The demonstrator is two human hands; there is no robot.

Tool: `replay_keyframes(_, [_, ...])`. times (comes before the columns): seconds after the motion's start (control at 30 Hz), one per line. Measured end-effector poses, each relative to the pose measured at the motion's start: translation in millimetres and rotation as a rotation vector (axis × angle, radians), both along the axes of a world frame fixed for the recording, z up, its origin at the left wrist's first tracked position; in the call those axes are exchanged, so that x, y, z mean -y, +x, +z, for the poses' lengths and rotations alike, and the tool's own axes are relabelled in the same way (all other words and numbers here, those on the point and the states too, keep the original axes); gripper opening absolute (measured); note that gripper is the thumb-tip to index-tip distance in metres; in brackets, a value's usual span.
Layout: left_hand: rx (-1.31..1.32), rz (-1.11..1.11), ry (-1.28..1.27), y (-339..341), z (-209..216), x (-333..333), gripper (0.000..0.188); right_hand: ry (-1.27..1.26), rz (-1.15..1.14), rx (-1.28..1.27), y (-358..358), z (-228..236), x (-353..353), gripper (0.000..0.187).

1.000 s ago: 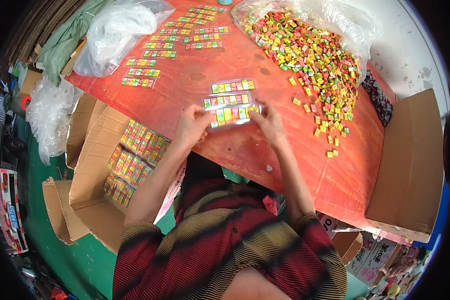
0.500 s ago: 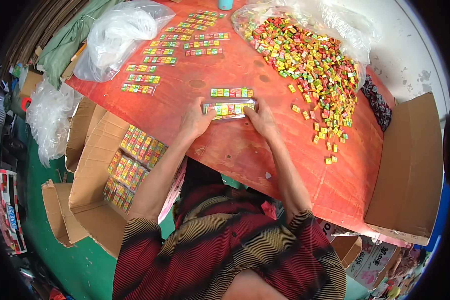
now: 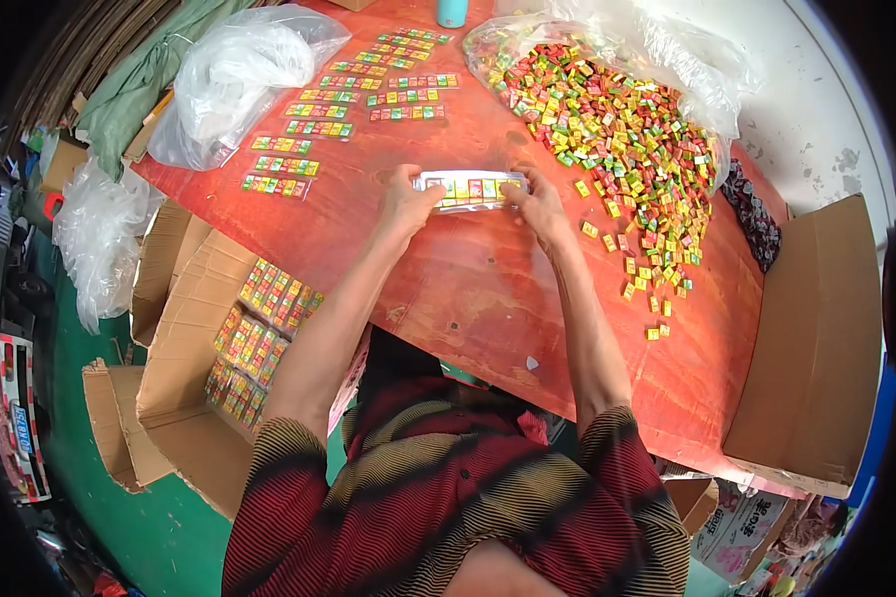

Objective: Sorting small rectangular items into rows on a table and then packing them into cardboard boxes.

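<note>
My left hand (image 3: 406, 207) and my right hand (image 3: 542, 211) grip the two ends of a clear plastic pack (image 3: 475, 189) holding a row of small yellow, red and green boxes. Both thumbs press on its near face, and the other fingers are partly hidden behind it. The pack is held over the middle of the red table (image 3: 448, 289), and glare whitens its edges. Further left on the table lie several similar flat packs (image 3: 319, 129) in loose rows. To the right spreads a large heap of loose little boxes (image 3: 617, 119).
A clear plastic bag (image 3: 239, 75) sits at the far left; another (image 3: 682, 65) lies around the heap. An open carton (image 3: 194, 338) with stacked packs (image 3: 259, 343) stands below the left edge. A brown carton (image 3: 806, 338) is at the right. A turquoise cup (image 3: 452, 12) stands at the back.
Both hands have moved the pack away from my body and slightly right. The separate row of boxes that lay just beyond it is no longer visible on its own.
</note>
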State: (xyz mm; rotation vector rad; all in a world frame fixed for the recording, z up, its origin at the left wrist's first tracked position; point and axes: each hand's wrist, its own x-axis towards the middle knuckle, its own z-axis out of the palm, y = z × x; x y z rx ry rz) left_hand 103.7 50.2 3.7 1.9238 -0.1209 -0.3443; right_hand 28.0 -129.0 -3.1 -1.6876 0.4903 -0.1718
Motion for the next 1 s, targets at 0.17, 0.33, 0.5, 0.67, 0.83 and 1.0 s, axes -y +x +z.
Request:
replay_keyframes(0.17, [0.125, -0.111, 0.365, 5, 5, 12, 0.063, -0.732, 0.031, 0.077, 8, -10, 14, 0.036])
replay_keyframes(0.33, [0.032, 0.009, 0.415, 8, 14, 19, 0.070, -0.764, 0.529, -0.066, 22, 30, 11, 0.027])
replay_keyframes(0.5, [0.080, 0.290, 0.205, 0, 1, 36, 0.075, -0.725, 0.777, -0.361, 23, 36, -4, 0.045])
replay_keyframes(0.67, [0.026, 0.296, 0.118, -21, -2, 52, 0.083, -0.540, 0.588, -0.080, 5, 7, -30, 0.049])
replay_keyframes(0.83, [-0.235, 0.107, -0.263, -10, -31, 29, 0.035, -0.336, 0.435, 0.072, -20, 13, -59, 0.043])
replay_keyframes(1.0, [-0.498, -0.040, -0.457, -44, -4, -6, 0.014, -0.450, 0.324, 0.121, -53, 8, -92, 0.055])
